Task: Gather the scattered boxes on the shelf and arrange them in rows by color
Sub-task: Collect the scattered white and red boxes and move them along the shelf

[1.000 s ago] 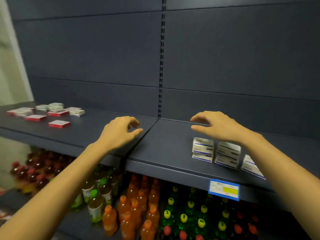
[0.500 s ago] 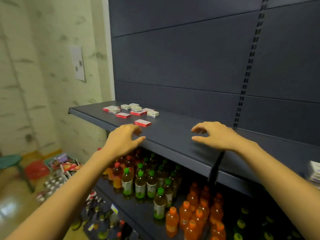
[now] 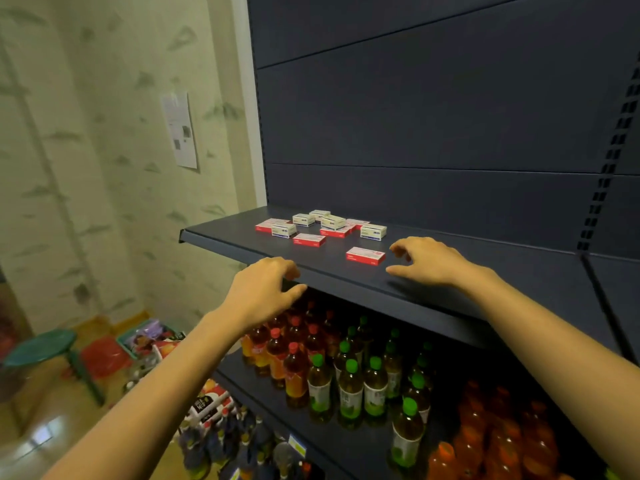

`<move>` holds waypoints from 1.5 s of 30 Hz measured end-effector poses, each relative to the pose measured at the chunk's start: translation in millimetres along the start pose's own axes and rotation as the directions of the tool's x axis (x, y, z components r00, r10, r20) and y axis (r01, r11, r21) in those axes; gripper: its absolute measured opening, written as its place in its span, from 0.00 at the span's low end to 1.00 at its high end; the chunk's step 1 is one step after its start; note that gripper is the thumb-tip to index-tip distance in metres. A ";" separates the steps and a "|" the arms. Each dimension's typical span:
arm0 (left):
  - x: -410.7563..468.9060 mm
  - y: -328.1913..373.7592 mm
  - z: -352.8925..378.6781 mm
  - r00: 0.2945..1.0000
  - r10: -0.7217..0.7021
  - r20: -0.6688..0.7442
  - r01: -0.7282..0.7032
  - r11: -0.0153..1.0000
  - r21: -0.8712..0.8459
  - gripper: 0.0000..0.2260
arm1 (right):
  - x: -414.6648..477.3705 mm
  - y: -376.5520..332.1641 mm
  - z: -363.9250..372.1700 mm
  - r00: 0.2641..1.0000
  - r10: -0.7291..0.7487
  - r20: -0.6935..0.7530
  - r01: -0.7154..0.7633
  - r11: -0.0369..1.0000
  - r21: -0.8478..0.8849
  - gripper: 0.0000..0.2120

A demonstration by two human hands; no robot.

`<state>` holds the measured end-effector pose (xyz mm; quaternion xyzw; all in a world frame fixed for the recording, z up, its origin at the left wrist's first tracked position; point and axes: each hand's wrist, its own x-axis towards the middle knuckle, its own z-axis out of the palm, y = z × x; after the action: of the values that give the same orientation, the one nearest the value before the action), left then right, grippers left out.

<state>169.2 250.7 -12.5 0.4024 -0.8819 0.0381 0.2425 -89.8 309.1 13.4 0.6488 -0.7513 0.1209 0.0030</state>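
Small boxes lie scattered at the left end of a dark blue shelf (image 3: 467, 282). The nearest is a red and white box (image 3: 365, 256), apart from the cluster. Behind it lie another red box (image 3: 309, 239), a red box at the far left (image 3: 268, 226) and several white boxes, among them one at the right (image 3: 373, 232) and one atop a red box (image 3: 333, 222). My right hand (image 3: 429, 259) hovers over the shelf just right of the nearest red box, fingers loosely curled, holding nothing. My left hand (image 3: 263, 292) hangs in front of the shelf's front edge, empty too.
Below the shelf stand rows of bottles, green-capped (image 3: 349, 386), red-capped (image 3: 294, 355) and orange ones (image 3: 502, 438). A papered wall (image 3: 104, 168) borders the shelf's left end. On the floor stand a green stool (image 3: 41, 348) and baskets of goods (image 3: 145, 341).
My view has swung left along the shelf, from the blue-striped boxes on the right to the red and white cluster. Both hands have come up close to that cluster, still empty.
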 end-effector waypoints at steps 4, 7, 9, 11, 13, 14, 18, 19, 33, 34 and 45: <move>12.7 -30.6 8.5 1.000 0.022 0.014 -0.022 1.000 0.010 0.13 | 37.3 -7.7 16.3 0.998 0.055 0.029 -0.055 0.998 -0.021 0.26; 28.5 -51.8 17.1 1.000 0.016 0.003 -0.016 1.000 -0.010 0.14 | 64.2 -6.6 30.0 0.994 0.098 0.051 -0.097 0.995 -0.022 0.26; 41.1 -62.1 23.0 1.000 0.013 -0.006 -0.013 1.000 -0.016 0.15 | 78.5 -4.2 36.8 0.991 0.108 0.075 -0.104 0.993 -0.056 0.24; 58.9 -75.0 31.4 1.000 0.022 -0.012 -0.022 1.000 -0.020 0.15 | 95.3 -1.7 41.2 0.991 0.098 0.091 -0.089 0.991 -0.098 0.23; 78.7 -86.3 38.1 0.999 0.032 -0.005 -0.033 0.998 -0.051 0.14 | 108.5 0.3 40.3 0.991 0.071 0.115 -0.055 0.989 -0.140 0.23; 89.3 -91.4 41.0 0.999 0.040 0.003 -0.040 0.997 -0.069 0.14 | 114.0 1.1 38.8 0.992 0.055 0.114 -0.036 0.986 -0.160 0.23; 130.1 -109.4 53.1 0.996 0.074 0.054 -0.068 0.992 -0.110 0.14 | 130.1 2.1 30.0 0.999 -0.015 0.032 0.022 0.970 -0.241 0.23; 140.1 -113.2 56.5 0.995 0.081 0.060 -0.073 0.990 -0.123 0.14 | 132.7 2.3 28.1 1.000 -0.023 0.004 0.023 0.969 -0.245 0.24; 220.4 -133.0 92.2 0.856 0.301 0.422 -0.253 0.953 -0.166 0.18 | 102.0 6.7 26.2 0.980 0.151 -0.129 -0.170 0.973 -0.157 0.22; 221.4 -134.3 94.0 0.857 0.310 0.412 -0.259 0.950 -0.175 0.17 | 97.1 6.8 27.7 0.974 0.173 -0.145 -0.194 0.970 -0.147 0.22; 228.8 -106.3 76.6 0.823 0.554 0.123 -0.491 0.804 -0.336 0.20 | 14.3 -10.8 23.4 0.847 0.418 -0.327 -0.455 0.890 -0.042 0.23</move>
<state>88.4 0.8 11.5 0.1041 -0.9754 -0.0697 0.1816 -77.9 289.4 -5.1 0.4324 -0.8749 0.1741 0.1313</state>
